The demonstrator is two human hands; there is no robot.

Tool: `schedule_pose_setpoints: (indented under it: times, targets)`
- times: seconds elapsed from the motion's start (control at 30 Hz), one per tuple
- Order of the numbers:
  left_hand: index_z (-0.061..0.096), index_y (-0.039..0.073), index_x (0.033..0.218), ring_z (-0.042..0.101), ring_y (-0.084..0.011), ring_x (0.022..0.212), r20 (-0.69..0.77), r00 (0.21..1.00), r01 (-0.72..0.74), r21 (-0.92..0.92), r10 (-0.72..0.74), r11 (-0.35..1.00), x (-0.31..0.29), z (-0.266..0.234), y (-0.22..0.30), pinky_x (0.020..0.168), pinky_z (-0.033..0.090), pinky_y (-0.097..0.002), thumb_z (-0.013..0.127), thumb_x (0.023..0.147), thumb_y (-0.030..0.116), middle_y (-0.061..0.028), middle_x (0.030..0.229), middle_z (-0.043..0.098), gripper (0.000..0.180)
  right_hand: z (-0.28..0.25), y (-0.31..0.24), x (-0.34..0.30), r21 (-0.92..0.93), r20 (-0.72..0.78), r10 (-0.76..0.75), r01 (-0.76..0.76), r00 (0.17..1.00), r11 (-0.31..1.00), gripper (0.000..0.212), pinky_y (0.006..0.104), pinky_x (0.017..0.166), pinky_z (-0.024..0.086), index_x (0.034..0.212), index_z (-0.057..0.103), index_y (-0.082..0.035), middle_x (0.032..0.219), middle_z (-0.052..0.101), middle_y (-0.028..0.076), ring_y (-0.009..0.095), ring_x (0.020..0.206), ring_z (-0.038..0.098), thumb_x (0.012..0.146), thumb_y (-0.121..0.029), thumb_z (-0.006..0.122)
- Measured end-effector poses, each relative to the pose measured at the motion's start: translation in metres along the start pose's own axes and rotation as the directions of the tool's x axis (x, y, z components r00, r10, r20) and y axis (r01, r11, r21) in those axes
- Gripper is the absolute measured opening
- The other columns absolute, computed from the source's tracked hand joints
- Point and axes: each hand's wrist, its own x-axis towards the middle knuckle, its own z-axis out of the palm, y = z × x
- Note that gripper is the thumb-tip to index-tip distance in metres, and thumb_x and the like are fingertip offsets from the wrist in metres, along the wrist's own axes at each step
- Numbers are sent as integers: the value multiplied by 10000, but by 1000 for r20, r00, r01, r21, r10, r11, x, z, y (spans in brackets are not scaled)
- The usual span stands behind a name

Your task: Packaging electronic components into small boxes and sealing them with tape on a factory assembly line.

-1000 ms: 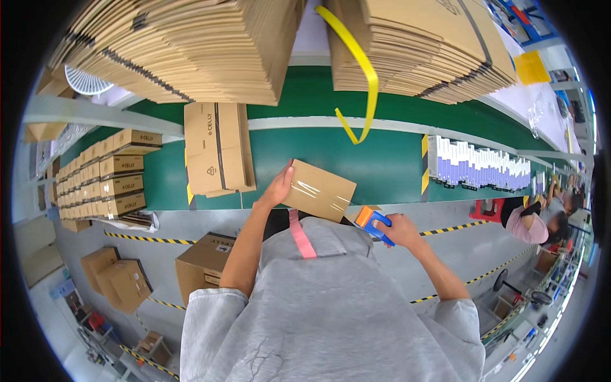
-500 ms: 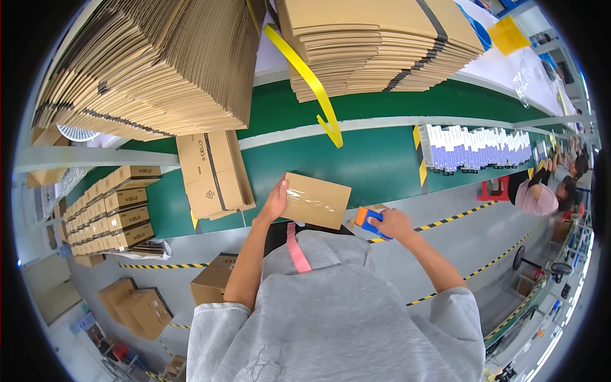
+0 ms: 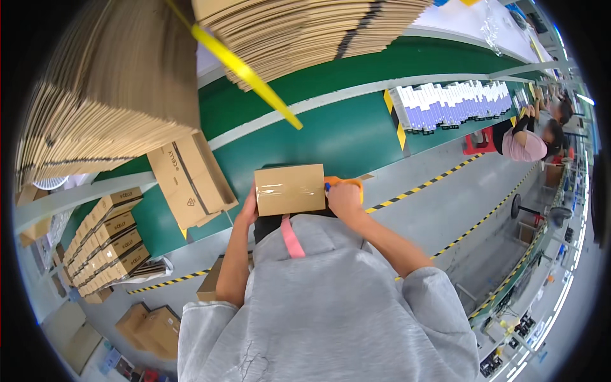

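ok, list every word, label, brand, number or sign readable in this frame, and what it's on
Wording and brands not copied here; print sits on:
Flat brown cartons: one dark word, legible, plus a triangular symbol.
Stacked small brown boxes: dark word on the ends, partly legible.
White-and-purple boxes: marks too small to read.
Held cardboard box: none on the facing side.

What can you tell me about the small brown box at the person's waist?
The box is plain brown, apparently cardboard, with straight edges. Its visible broad face looks closed, with a glossy, clear tape-like strip across it. It lies nearly square to the view, by the green worktop's near edge. The left hand grips its left side; the right hand holds an orange-and-blue tool at its right end, contact unclear.
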Motion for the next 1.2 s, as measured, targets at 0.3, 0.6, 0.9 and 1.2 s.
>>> schedule_pose_setpoints:
  times: [0.3, 0.6, 0.9, 1.2]
  targets:
    - [479, 21, 1347, 586, -168, 1121, -128, 880, -439, 150, 458, 886, -85, 56, 54, 974, 446, -315, 665, 912, 149, -65, 1241, 613, 490, 81, 58, 70, 350, -494, -82, 284, 865, 892, 186, 426, 827, 497, 894, 585, -25, 841, 671, 129, 313, 866, 656, 771, -139, 667]
    - [517, -12, 1207, 654, -243, 963, -124, 824, -278, 762, 553, 585, -40, 158, 36, 826, 524, -360, 643, 891, 85, -147, 1066, 655, 354, 68, 353, 156, 575, -620, 619, -257, 483, 777, 982, 594, 1134, 195, 1414, 323, 119, 1433, 302, 399, 534, 1369, 250, 744, -464, 742]
    - [510, 6, 1229, 672, -323, 874, -32, 810, -243, 890, 586, 385, 6, 193, 9, 767, 537, -404, 653, 897, 163, -189, 960, 661, 394, 91, 363, 167, 438, -478, 539, -343, 694, 831, 1160, 629, 1152, 78, 1481, 184, 110, 1482, 183, 422, 533, 1419, 148, 722, -596, 703]
    - [488, -14, 1257, 594, -404, 1089, -58, 793, -191, 922, 606, 337, -12, 184, 18, 907, 489, -442, 635, 922, 249, -258, 1186, 579, 451, 37, 372, 174, 397, -248, 609, -494, 754, 773, 1257, 548, 1037, 277, 1507, 196, 32, 1196, 471, 324, 449, 1137, 458, 592, -601, 780]
